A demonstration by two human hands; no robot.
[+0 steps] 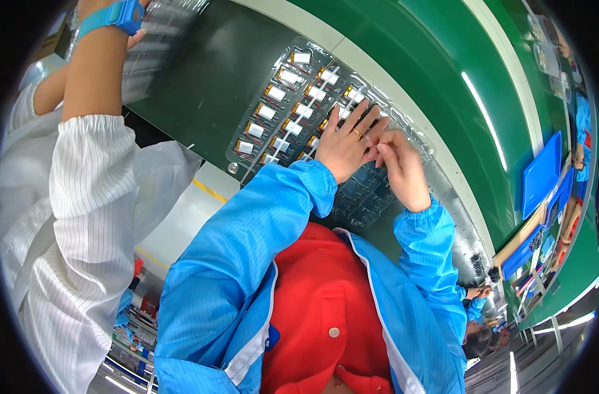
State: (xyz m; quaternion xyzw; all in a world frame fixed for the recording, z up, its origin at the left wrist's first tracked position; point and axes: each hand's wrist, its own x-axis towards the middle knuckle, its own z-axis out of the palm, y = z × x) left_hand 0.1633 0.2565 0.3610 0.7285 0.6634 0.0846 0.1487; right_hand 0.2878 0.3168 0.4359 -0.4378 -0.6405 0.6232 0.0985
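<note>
My left hand is over the right part of a clear plastic tray, back of the hand up, fingers spread and a ring on one. Close against its thumb side, my right hand has thumb and forefinger pinched together; anything between them is too small to make out. Rows of small flat battery packs with white labels, yellowish ends and thin dark and red wires fill the tray. My left hand hides some of these. Nearer my body, below both hands, lies a darker-looking clear tray with moulded pockets.
At left a co-worker's arm in a white striped sleeve, with a blue wrist strap, reaches over blurred clear trays. A pale rail borders the dark tabletop. Blue bins stand far right.
</note>
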